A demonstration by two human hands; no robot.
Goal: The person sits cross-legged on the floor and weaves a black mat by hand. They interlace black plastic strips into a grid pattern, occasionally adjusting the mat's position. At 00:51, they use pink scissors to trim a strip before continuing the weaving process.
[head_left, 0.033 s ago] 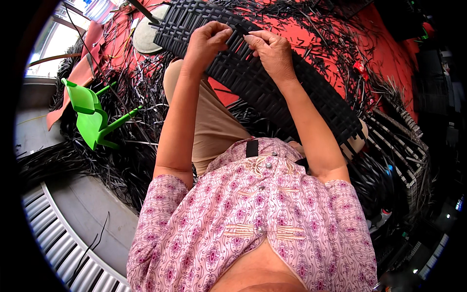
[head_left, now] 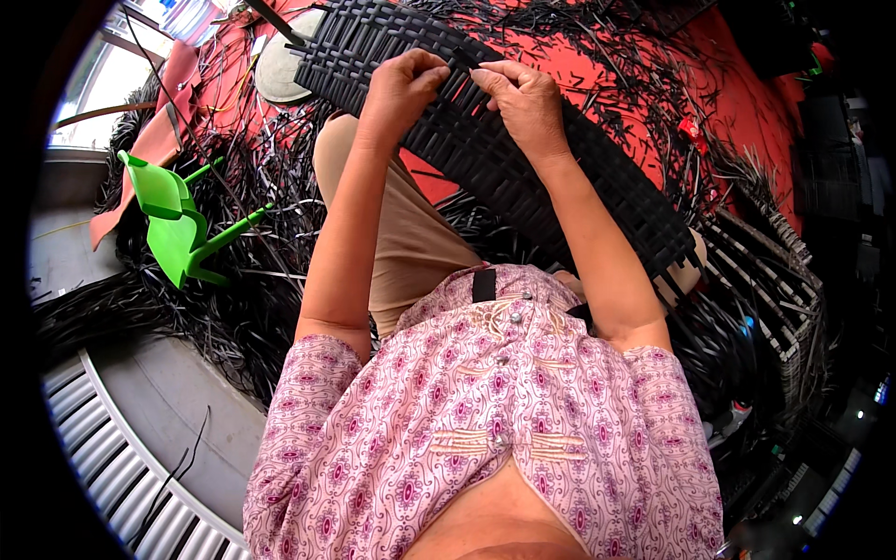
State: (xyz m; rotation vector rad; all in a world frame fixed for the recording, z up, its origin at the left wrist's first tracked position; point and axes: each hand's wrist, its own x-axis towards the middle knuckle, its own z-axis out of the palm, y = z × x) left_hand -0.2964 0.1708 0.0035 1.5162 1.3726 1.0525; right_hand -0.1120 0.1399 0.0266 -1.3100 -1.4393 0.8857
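Panel point(head_left: 485, 159), black and woven, is laid slantwise across the legs point(head_left: 401, 252), apparently so that it is propped within reach of both hands. Over its upper part the left hand point(head_left: 399, 93) and the right hand point(head_left: 530, 105) are held near each other, thumbs and forefingers drawn in as if for fine work on the weave, though whether anything is pinched in either grip cannot be told. Loose strips point(head_left: 224, 327) are strewn on the floor point(head_left: 761, 140), and a green chair point(head_left: 171, 243) is seen among them.

Wears pink ptrnd shirt point(head_left: 485, 397) w/ short slvs point(head_left: 303, 411) & tan trousers point(head_left: 411, 238).
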